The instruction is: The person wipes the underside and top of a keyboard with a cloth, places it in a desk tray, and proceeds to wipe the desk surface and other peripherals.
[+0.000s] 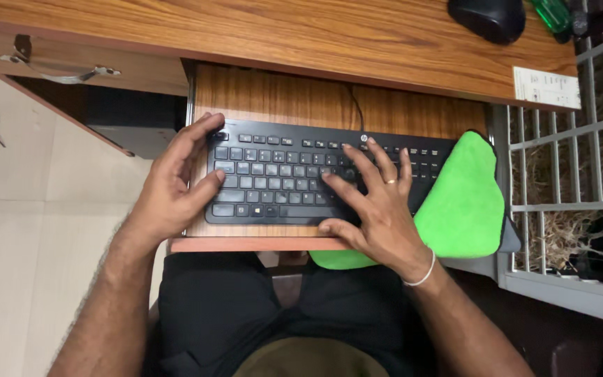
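Note:
A black keyboard (280, 174) lies on a pull-out wooden tray (273, 98) under the desk. My left hand (172, 185) grips the keyboard's left end, thumb at the front left corner and fingers over the top left corner. My right hand (375, 202) rests flat on the keys right of the middle, fingers spread, with a ring on one finger and a white band on the wrist. A bright green cloth (462, 206) lies over the keyboard's right end, just right of my right hand.
The wooden desk top (280, 31) spans the top, with a black mouse-like object (486, 17) and a green-handled tool (551, 14) at its far right. A drawer with a metal handle (61, 70) sits at left. A grey window grille (574, 139) stands at right.

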